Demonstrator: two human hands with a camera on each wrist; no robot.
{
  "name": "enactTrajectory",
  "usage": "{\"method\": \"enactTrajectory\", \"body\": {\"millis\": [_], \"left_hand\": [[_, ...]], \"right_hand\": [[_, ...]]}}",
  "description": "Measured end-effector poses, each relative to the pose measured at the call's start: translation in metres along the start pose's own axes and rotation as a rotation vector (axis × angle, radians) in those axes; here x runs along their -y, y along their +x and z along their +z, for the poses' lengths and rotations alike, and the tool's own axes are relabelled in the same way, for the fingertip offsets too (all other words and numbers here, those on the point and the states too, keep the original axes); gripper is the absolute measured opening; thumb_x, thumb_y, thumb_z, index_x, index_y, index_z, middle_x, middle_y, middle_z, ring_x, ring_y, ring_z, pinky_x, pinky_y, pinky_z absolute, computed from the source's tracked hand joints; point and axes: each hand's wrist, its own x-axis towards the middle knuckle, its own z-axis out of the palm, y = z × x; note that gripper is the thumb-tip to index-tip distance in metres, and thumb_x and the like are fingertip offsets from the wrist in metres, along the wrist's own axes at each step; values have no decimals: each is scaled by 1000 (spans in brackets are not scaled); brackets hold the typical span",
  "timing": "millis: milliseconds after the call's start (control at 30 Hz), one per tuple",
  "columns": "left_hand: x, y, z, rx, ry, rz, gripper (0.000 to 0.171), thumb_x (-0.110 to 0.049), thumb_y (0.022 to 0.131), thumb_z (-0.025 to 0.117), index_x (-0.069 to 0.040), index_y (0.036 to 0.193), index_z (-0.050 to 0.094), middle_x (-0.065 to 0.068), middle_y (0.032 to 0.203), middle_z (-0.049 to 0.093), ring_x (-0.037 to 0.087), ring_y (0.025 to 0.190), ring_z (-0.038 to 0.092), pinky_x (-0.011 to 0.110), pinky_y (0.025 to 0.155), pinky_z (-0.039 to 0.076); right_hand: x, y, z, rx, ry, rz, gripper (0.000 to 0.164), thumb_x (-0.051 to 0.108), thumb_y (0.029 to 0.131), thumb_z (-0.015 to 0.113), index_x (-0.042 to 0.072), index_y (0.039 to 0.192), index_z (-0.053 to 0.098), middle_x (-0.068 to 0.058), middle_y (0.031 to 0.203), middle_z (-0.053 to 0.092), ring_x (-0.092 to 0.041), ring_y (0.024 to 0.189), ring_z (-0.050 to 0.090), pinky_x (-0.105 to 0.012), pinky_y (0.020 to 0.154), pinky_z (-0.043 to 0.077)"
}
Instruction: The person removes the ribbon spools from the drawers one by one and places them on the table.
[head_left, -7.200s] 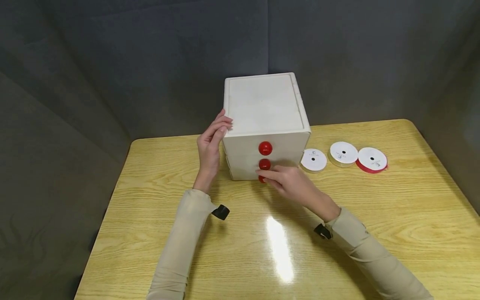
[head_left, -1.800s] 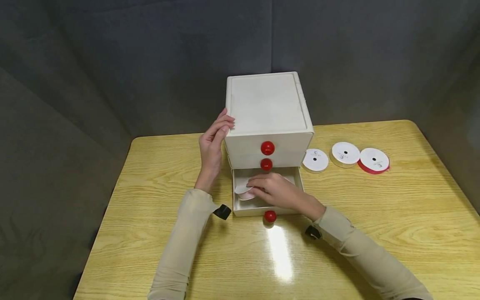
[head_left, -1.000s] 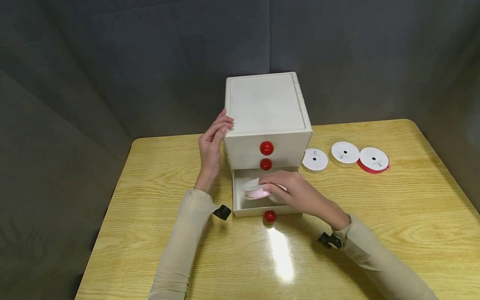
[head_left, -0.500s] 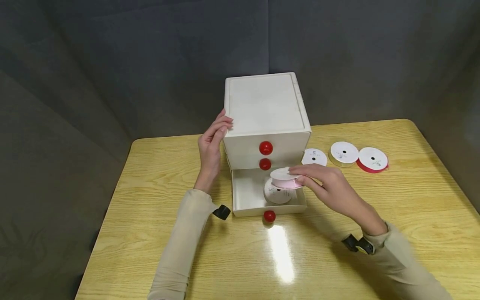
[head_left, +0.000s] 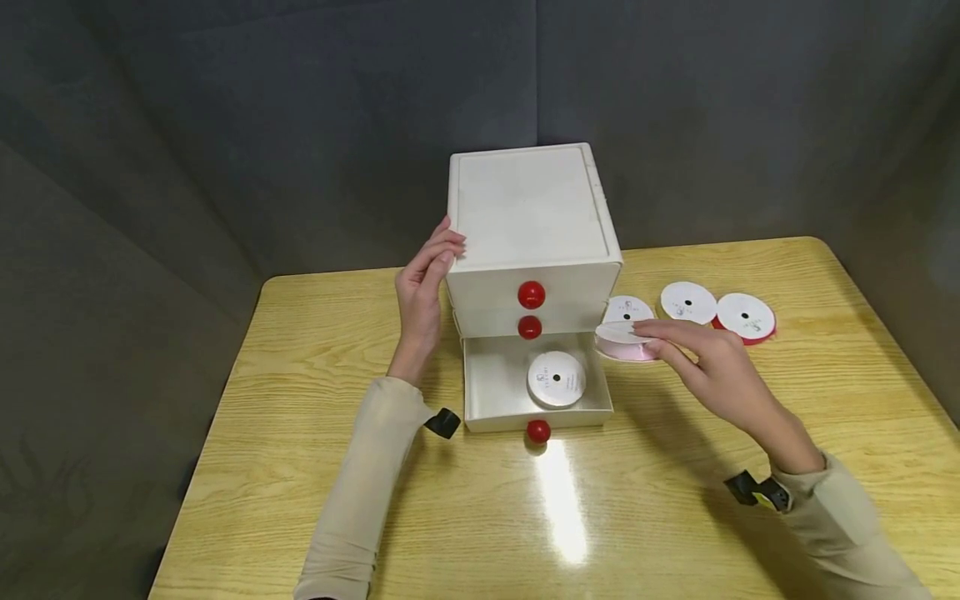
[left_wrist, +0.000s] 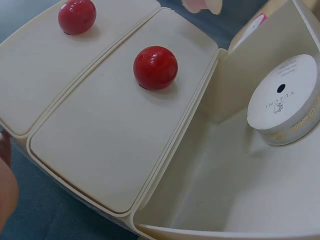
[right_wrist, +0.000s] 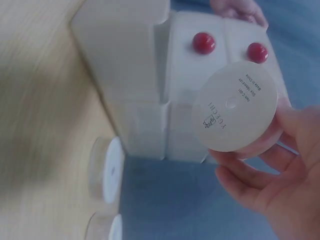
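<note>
My right hand (head_left: 716, 371) pinches a ribbon spool (head_left: 624, 343) with pale pink ribbon and white faces, held in the air just right of the pulled-out bottom drawer (head_left: 487, 392). The right wrist view shows the printed face of this pink spool (right_wrist: 235, 107). Against the left front top edge of the white drawer unit (head_left: 528, 208) rests my left hand (head_left: 425, 287), fingers on the top. Another ribbon spool (head_left: 557, 379), with cream ribbon, lies flat on the right side of the bottom drawer; the left wrist view shows this cream spool (left_wrist: 285, 97) closely.
Behind the held spool, three more spools lie on the wooden table (head_left: 300, 375): a white-faced spool (head_left: 627, 308) beside the unit, a second spool (head_left: 687, 302), and one with red ribbon (head_left: 745, 317). Red knobs (head_left: 531, 295) stick out from the drawer fronts. Dark cloth (head_left: 337, 125) hangs behind.
The bottom drawer, shut at first, has been pulled out. My right hand took the pink spool from inside it and moved right, past the drawer's side. My left hand stays put.
</note>
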Motion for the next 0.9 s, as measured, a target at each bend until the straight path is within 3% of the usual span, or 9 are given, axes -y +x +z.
{"method": "enactTrajectory", "body": {"millis": [267, 400, 533, 900], "left_hand": [[0, 0, 1, 0, -9, 2, 28, -9, 100, 56, -25, 93, 78, -8, 111, 73, 25, 143, 48, 41, 124, 31], [0, 0, 1, 0, -6, 0, 28, -9, 99, 56, -26, 93, 78, -9, 110, 73, 25, 143, 48, 41, 124, 31], [0, 0, 1, -5, -1, 0, 29, -9, 99, 56, -27, 93, 77, -9, 110, 73, 25, 143, 48, 40, 124, 31], [-1, -1, 1, -8, -1, -3, 29, -9, 100, 55, -26, 93, 77, -9, 111, 73, 25, 143, 48, 40, 124, 31]], "right_hand": [[-26, -14, -2, -25, -96, 52, 28, 0, 89, 76, 7, 116, 77, -11, 113, 76, -29, 107, 71, -4, 98, 37], [-35, -21, -2, -17, -143, 64, 27, -2, 88, 76, 4, 115, 77, -14, 113, 76, -35, 105, 71, -25, 93, 50], [-46, -26, -2, 13, -171, 72, 26, -5, 88, 75, 1, 113, 76, -18, 112, 75, -38, 104, 71, -46, 83, 52], [-67, -39, 1, 71, -190, 134, 23, -4, 86, 75, -3, 110, 76, -21, 109, 75, -38, 100, 72, -51, 79, 54]]}}
